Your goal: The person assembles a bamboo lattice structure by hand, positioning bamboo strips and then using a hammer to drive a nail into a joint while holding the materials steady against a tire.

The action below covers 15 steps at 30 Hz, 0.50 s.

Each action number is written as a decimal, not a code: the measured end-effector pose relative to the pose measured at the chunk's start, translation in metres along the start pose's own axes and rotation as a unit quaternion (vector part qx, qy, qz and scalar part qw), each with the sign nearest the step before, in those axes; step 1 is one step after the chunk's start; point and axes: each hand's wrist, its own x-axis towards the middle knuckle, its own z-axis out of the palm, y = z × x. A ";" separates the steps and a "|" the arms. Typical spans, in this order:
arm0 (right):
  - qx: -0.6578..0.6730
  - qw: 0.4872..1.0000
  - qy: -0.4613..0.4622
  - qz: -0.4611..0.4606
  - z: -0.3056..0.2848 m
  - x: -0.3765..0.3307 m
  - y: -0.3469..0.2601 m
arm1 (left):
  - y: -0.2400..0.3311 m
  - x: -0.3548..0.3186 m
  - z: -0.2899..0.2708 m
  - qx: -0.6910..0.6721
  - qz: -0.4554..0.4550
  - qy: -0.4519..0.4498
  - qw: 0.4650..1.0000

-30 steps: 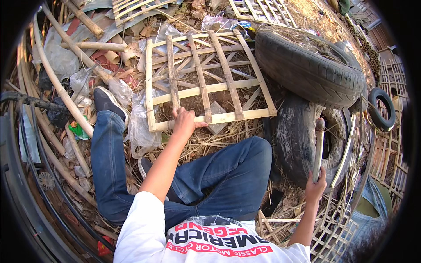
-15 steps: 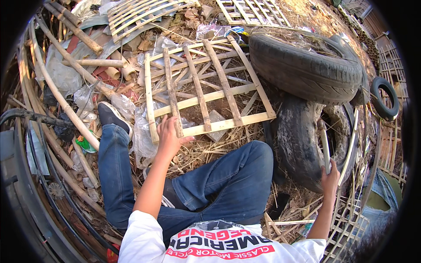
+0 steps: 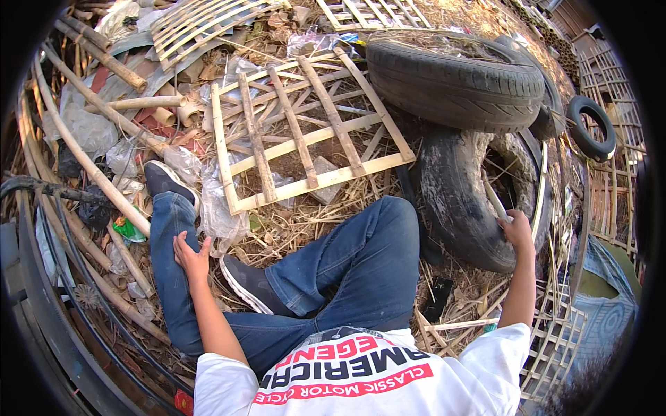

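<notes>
The bamboo lattice panel is seen lying on the littered ground ahead of the bent legs, to the left of the stacked tyres. Because it is built of thin, widely spaced slats, a light weight is to be expected, with some spring along each strip and little slipperiness; the crossings may be loosened if the frame is twisted. A hold is best taken on the front rail or the side strips, where several slats are joined, and splinters should be watched for at the cut ends.

By the right hand, a pale stick is gripped near its lower end, the fingers wrapped round it; the far end is pointed toward the opening of the lower tyre. It is judged stiff and easily swung from that end. By the left hand, nothing is held: its fingers are parted beside the left trouser leg.

Half a second ago the left hand was placed at the panel's front left corner; now the panel is left untouched, while the stick is still held.
</notes>
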 end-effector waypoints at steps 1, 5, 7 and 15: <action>0.008 0.999 -0.027 0.022 -0.005 0.001 -0.006 | 0.001 0.001 0.001 0.003 0.001 -0.001 1.000; -0.056 0.998 -0.013 0.002 -0.015 -0.006 -0.003 | 0.002 0.001 0.006 0.008 0.010 -0.007 1.000; -0.080 0.996 0.023 -0.027 -0.010 -0.012 -0.002 | -0.002 -0.001 0.008 0.003 0.022 -0.001 1.000; -0.101 0.994 0.032 -0.028 -0.008 -0.007 -0.018 | -0.007 -0.001 0.004 0.034 0.032 -0.015 0.999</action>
